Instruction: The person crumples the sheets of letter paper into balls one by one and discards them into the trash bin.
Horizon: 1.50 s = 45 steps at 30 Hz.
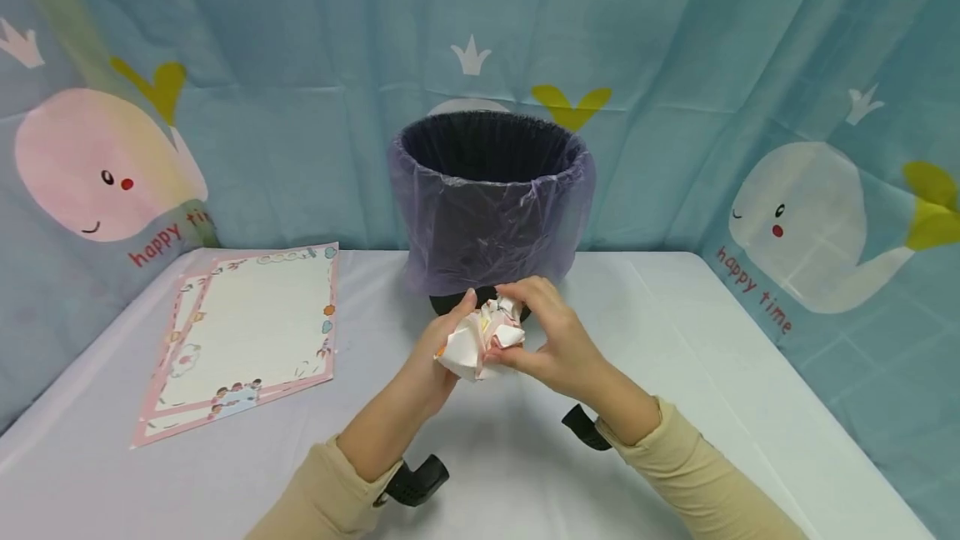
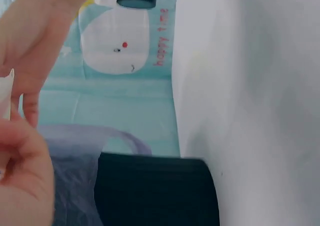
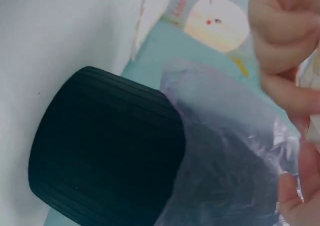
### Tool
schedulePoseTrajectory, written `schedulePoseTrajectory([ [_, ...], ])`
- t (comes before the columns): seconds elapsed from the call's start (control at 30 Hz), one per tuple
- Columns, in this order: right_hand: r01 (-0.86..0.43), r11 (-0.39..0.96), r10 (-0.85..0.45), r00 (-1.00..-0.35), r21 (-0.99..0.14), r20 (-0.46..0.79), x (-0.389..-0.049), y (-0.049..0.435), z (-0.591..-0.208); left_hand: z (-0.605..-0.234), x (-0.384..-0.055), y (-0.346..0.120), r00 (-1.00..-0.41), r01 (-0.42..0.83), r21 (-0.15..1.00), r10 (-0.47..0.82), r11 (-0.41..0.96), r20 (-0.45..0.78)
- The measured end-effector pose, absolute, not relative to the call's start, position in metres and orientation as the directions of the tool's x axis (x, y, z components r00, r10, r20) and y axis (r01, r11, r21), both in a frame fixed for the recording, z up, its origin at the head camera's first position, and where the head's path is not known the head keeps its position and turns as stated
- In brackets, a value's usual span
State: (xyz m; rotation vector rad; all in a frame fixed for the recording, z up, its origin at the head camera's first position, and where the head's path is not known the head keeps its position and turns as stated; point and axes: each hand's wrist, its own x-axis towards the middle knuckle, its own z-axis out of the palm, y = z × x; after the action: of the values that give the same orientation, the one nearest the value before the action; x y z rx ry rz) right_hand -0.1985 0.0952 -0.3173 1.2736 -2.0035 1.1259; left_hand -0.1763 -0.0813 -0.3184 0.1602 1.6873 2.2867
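Note:
A crumpled sheet of white paper with pink and orange print [image 1: 487, 338] is held between both hands, in front of the bin. The left hand [image 1: 435, 354] grips its left side, thumb up along the paper. From the other side the right hand [image 1: 553, 342] grips it with curled fingers above and the thumb below. In the left wrist view only a pale edge of the paper [image 2: 5, 93] shows at the left border, between the hands. The right wrist view shows part of it at the right border; the fingers hide much of the rest.
A dark bin lined with a translucent purple bag [image 1: 491, 219] stands at the table's back, behind the hands. Flat sheets with pink decorated borders [image 1: 251, 332] overlap on the white table [image 1: 637, 473] at left. A blue curtain with whale prints [image 1: 300, 107] hangs around the table.

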Motion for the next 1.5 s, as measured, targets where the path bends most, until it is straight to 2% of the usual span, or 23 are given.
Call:
schedulePoseTrajectory([
  [0.13,-0.889,0.231,-0.337,-0.454,-0.395,0.825,-0.205,0.095,-0.323,-0.322,-0.177,-0.09,-0.871,-0.049,0.948,0.478,-0.315,0.114],
  [0.23,-0.877,0.259,-0.294,-0.471,-0.405,0.832,-0.205,0.093,-0.323,-0.324,-0.178,-0.091,-0.829,0.028,0.937,0.516,-0.348,0.216],
  [0.33,-0.885,0.284,-0.358,-0.456,-0.37,0.815,-0.202,0.092,-0.32,-0.322,-0.178,-0.088,-0.876,0.026,0.946,0.448,-0.323,0.177],
  [0.47,-0.902,0.347,-0.502,-0.409,-0.256,0.762,-0.199,0.092,-0.313,-0.319,-0.177,-0.084,-0.948,-0.018,0.963,0.312,-0.269,0.07],
  [0.53,-0.898,0.395,-0.568,-0.406,-0.195,0.716,-0.198,0.093,-0.31,-0.317,-0.177,-0.083,-0.97,-0.014,0.971,0.238,-0.238,0.045],
  [0.63,-0.864,0.472,-0.612,-0.466,-0.178,0.639,-0.198,0.094,-0.306,-0.316,-0.177,-0.08,-0.99,0.014,0.98,0.138,-0.2,0.043],
  [0.73,-0.82,0.52,-0.596,-0.55,-0.242,0.585,-0.199,0.092,-0.305,-0.317,-0.179,-0.076,-0.994,0.054,0.983,0.08,-0.174,0.069],
  [0.83,-0.805,0.519,-0.564,-0.575,-0.286,0.593,-0.201,0.092,-0.306,-0.317,-0.178,-0.076,-0.99,0.107,0.987,0.084,-0.122,0.117],
  [0.9,-0.819,0.498,-0.548,-0.552,-0.285,0.629,-0.203,0.093,-0.308,-0.317,-0.178,-0.078,-0.976,0.167,0.985,0.13,-0.054,0.172],
  [1.03,-0.874,0.421,-0.54,-0.458,-0.244,0.706,-0.21,0.093,-0.313,-0.316,-0.178,-0.087,-0.924,0.302,0.952,0.263,0.055,0.278],
  [1.13,-0.92,0.335,-0.529,-0.362,-0.202,0.768,-0.214,0.091,-0.317,-0.317,-0.179,-0.09,-0.908,0.312,0.95,0.299,0.018,0.292],
  [1.27,-0.963,0.186,-0.469,-0.261,-0.194,0.844,-0.215,0.085,-0.323,-0.321,-0.178,-0.086,-0.946,0.218,0.969,0.218,-0.119,0.24],
  [1.37,-0.966,0.053,-0.413,-0.252,-0.254,0.875,-0.215,0.079,-0.328,-0.323,-0.177,-0.079,-0.967,0.174,0.956,0.141,-0.235,0.211],
  [1.5,-0.95,-0.036,-0.347,-0.28,-0.312,0.895,-0.212,0.073,-0.335,-0.323,-0.175,-0.073,-0.968,0.212,0.926,0.061,-0.312,0.242],
])
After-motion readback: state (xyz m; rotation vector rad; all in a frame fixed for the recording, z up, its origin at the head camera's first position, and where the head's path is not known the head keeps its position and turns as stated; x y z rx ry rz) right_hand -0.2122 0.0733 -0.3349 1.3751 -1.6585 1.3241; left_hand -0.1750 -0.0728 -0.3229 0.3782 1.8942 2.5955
